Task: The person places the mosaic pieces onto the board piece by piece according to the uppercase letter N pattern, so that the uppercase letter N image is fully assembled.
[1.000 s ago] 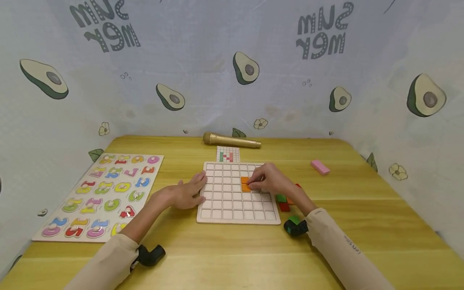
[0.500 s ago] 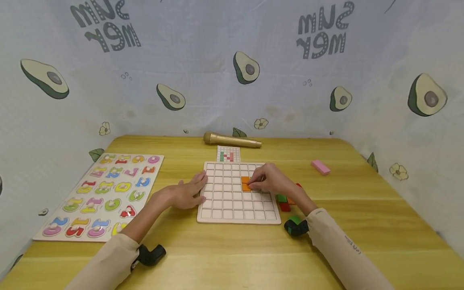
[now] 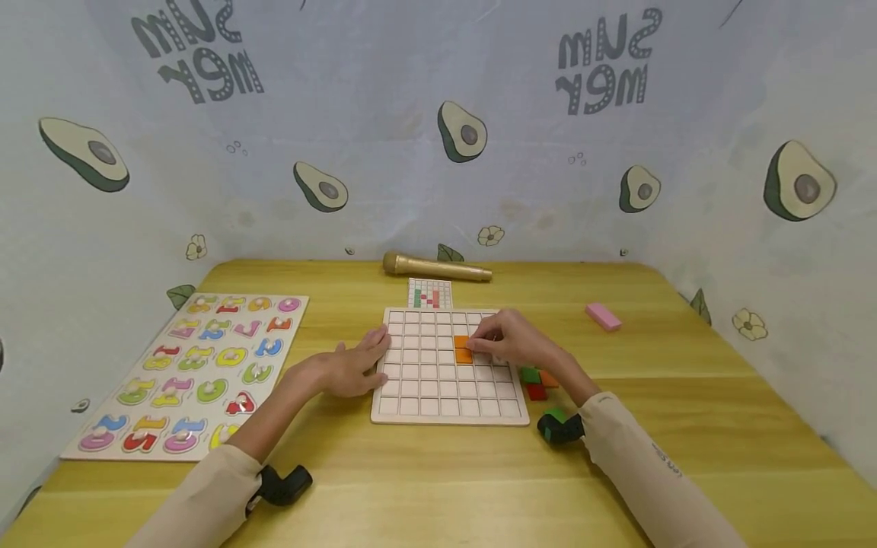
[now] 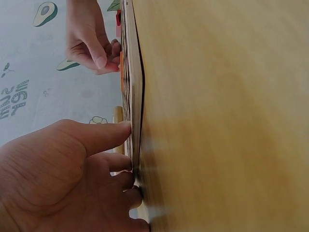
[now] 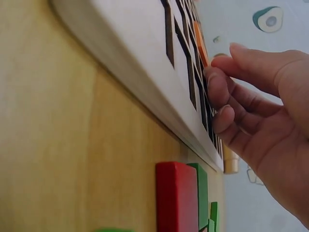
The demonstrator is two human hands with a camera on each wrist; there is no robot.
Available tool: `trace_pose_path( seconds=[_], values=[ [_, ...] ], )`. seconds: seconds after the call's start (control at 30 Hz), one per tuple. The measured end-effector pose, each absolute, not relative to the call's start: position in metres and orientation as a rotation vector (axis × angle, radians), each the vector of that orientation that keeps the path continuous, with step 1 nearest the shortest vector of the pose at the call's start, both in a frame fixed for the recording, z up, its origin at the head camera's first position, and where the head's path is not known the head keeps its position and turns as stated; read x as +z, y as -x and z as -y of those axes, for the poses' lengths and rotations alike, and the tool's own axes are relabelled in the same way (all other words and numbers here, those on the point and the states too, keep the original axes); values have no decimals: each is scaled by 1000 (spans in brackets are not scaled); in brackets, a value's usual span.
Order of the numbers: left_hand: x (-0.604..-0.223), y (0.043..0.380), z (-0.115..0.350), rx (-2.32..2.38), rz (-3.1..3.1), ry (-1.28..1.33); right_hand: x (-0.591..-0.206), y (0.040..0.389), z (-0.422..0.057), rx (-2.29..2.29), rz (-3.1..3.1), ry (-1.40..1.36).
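A pale wooden grid board (image 3: 419, 407) lies flat on the table, with orange tiles (image 3: 462, 343) in its right half. My right hand (image 3: 515, 339) is over the board, thumb and curled fingers pinching at the edge of the nearer orange tile (image 5: 200, 43). In the left wrist view, the right fingertips sit right at the orange tile (image 4: 121, 72). My left hand (image 3: 351, 371) rests on the board's left edge, fingers spread and thumb against the rim. Beside the board's right edge, partly under the right forearm, lie a red block (image 5: 176, 198), a green block (image 3: 530, 375) and an orange piece (image 3: 548, 380).
Behind the board lies a small pattern card (image 3: 430, 293), and beyond it a gold microphone (image 3: 438, 267). A number puzzle board (image 3: 233, 335) lies at the left. A pink block (image 3: 604, 317) is at the right. Another green piece (image 3: 556, 415) sits near the right wrist.
The head view has shifted slightly. Both hands stay in place, the right at the orange tile and the left on the board's edge. A red piece behind the right wrist no longer shows.
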State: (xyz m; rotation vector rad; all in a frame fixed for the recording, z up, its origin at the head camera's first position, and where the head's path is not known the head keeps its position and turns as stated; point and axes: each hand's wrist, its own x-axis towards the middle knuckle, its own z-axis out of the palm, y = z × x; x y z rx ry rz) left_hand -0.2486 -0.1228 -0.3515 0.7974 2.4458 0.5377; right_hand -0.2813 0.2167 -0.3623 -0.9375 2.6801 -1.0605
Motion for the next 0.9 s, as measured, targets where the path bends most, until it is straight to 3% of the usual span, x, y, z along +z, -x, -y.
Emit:
trace_pose_path(
  seconds=[0.9],
  values=[
    [-351, 246, 121, 540, -2450, -783, -342, 292, -286, -1116, -2410, 812]
  ],
)
